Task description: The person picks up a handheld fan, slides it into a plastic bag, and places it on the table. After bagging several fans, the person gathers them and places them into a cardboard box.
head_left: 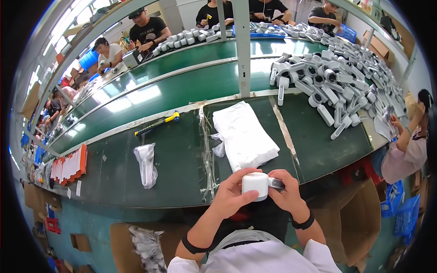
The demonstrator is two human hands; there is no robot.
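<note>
In front of me, just past the table's near edge, I hold a white handheld device with a rounded head and a grey handle. My left hand wraps the white head, thumb across its front. Fingers of my right hand close around the grey handle end. Beyond my hands lies a stack of white plastic bags. To the left, a similar device in a clear bag rests flat on the dark green table. A yellow and black hammer sits farther back.
A big heap of white and grey devices covers the right side. Orange-and-white boxes stand at left. Below are an open carton and another carton holding bagged devices. A metal post rises ahead; several co-workers sit beyond the green conveyor.
</note>
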